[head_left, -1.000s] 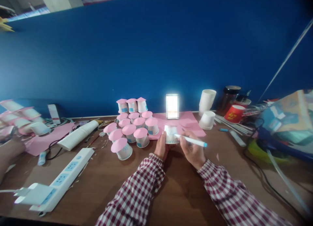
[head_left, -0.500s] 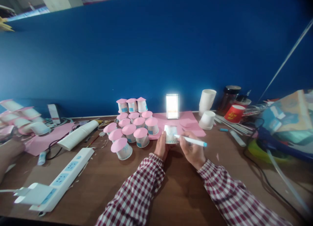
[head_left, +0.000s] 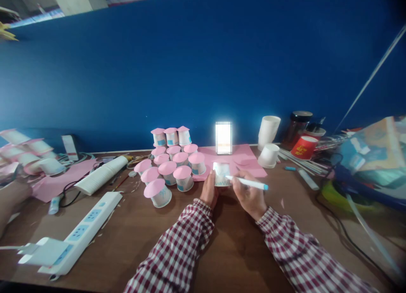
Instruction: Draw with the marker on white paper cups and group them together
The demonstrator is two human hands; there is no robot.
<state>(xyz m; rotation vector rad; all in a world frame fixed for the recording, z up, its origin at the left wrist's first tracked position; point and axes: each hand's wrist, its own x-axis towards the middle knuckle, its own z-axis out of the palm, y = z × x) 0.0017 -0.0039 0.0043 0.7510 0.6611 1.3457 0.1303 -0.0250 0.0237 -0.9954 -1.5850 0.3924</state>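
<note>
My left hand [head_left: 209,190] is closed around the left side of an upside-down white paper cup [head_left: 221,173]. A blue zigzag line runs near the cup's lower rim, with fainter blue marks above it. Between the fingers of my right hand [head_left: 249,195] is a white felt-tip pen [head_left: 252,183] with a light-blue end. Its tip points left against or very near the cup's wall. Just left of the cup stand several paper cups with pink cone tops [head_left: 182,173], some with blue patches. Behind it lies a pink paper sheet [head_left: 250,161].
A stack of white cups [head_left: 268,132] and a red cup [head_left: 304,148] stand at the right. A pen cap [head_left: 290,168] lies near a glue stick [head_left: 308,179]. A power strip [head_left: 85,229] lies front left. Another person's hand [head_left: 15,195] reaches in at the left edge.
The pen tip has shifted very slightly left on the cup. Both hands keep nearly the same place, and the other person's hand at the left has moved a little.
</note>
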